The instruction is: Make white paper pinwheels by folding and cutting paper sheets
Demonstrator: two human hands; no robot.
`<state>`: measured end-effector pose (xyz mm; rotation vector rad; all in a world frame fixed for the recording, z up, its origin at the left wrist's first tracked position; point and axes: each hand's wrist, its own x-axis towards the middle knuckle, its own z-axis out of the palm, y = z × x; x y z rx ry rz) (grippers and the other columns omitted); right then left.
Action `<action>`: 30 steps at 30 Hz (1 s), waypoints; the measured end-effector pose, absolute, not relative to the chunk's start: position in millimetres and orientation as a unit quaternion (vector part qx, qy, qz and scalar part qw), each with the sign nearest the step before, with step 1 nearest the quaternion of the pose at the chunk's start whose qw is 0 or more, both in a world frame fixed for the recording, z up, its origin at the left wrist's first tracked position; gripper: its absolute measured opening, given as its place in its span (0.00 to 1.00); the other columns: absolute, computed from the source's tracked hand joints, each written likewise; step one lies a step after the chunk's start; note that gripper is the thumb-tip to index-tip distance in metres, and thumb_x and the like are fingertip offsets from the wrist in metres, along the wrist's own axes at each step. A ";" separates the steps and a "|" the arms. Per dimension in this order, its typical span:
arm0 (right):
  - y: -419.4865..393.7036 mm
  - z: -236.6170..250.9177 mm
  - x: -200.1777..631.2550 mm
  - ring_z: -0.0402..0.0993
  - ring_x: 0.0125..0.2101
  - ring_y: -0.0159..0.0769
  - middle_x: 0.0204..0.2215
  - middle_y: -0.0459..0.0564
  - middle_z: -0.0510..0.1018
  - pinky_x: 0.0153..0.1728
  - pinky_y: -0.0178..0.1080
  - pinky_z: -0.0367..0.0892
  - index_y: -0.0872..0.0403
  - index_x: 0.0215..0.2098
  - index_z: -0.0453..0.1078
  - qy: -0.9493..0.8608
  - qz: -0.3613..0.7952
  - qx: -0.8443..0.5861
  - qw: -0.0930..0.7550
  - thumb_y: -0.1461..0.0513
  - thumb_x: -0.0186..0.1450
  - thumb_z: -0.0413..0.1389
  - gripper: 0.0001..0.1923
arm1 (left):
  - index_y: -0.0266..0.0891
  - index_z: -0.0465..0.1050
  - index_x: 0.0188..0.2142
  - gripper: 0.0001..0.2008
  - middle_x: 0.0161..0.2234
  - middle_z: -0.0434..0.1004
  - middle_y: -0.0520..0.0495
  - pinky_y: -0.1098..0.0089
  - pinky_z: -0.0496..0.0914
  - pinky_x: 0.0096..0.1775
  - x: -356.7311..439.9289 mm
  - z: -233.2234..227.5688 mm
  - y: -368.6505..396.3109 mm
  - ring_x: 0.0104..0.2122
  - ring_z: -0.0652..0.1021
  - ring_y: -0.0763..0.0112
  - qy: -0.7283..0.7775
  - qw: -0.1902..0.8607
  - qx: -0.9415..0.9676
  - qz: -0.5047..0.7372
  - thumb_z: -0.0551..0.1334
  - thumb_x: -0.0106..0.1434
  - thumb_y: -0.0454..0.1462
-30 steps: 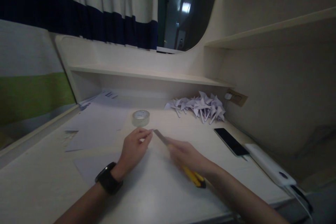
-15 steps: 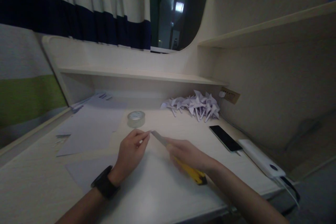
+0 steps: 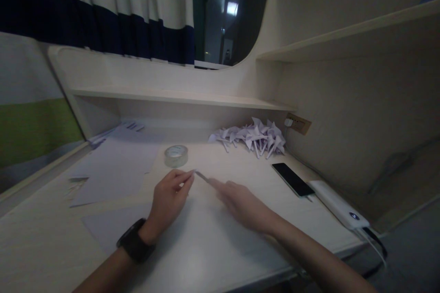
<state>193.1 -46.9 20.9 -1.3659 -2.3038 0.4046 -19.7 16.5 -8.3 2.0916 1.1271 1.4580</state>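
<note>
My left hand (image 3: 172,197), with a black watch on the wrist, pinches thumb and forefinger together over the desk. A tiny pale bit shows at its fingertips, too small to name. My right hand (image 3: 240,203) is closed round a utility knife (image 3: 201,176). Only the knife's thin blade shows, seen nearly edge-on; its yellow handle is hidden behind the hand. The blade's tip meets the left fingertips. Just beyond my left hand lies a roll of clear tape (image 3: 176,156).
White paper sheets (image 3: 118,165) cover the desk's left side, and another sheet (image 3: 110,224) lies partly under my left forearm. Several paper pinwheels (image 3: 256,136) are heaped at the back right. A phone (image 3: 293,179) and a white power bank (image 3: 338,203) with cables lie at the right.
My right hand has turned the knife: the blade now appears edge-on and the yellow handle has gone out of sight. My left hand keeps its pinch. The whole view has shifted slightly.
</note>
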 end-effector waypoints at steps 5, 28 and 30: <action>-53.1 27.8 185.3 0.65 0.21 0.28 0.25 0.44 0.69 0.24 0.32 0.63 0.54 0.59 0.62 -0.674 0.516 -0.386 0.360 0.53 0.72 0.44 0.22 | 0.39 0.77 0.42 0.09 0.39 0.77 0.45 0.68 0.72 0.42 -18.6 -5.4 14.7 0.40 0.77 0.67 0.327 0.051 0.754 0.567 0.59 0.65 0.34; 9.1 4.1 324.8 0.74 0.44 0.50 0.42 0.62 0.78 0.44 0.43 0.61 0.59 0.62 0.56 -0.558 -0.030 -0.814 0.157 0.60 0.66 0.47 0.27 | 0.42 0.69 0.54 0.19 0.48 0.75 0.41 0.58 0.71 0.48 -34.3 -16.2 25.6 0.48 0.75 0.63 0.253 -0.086 0.846 0.461 0.51 0.67 0.28; 13.8 -1.8 333.8 0.74 0.44 0.50 0.43 0.62 0.78 0.43 0.43 0.61 0.58 0.61 0.57 -0.536 -0.023 -0.832 0.139 0.61 0.66 0.47 0.26 | 0.41 0.69 0.54 0.19 0.47 0.75 0.40 0.58 0.71 0.48 -33.1 -16.8 24.5 0.48 0.75 0.63 0.244 -0.075 0.851 0.458 0.51 0.67 0.28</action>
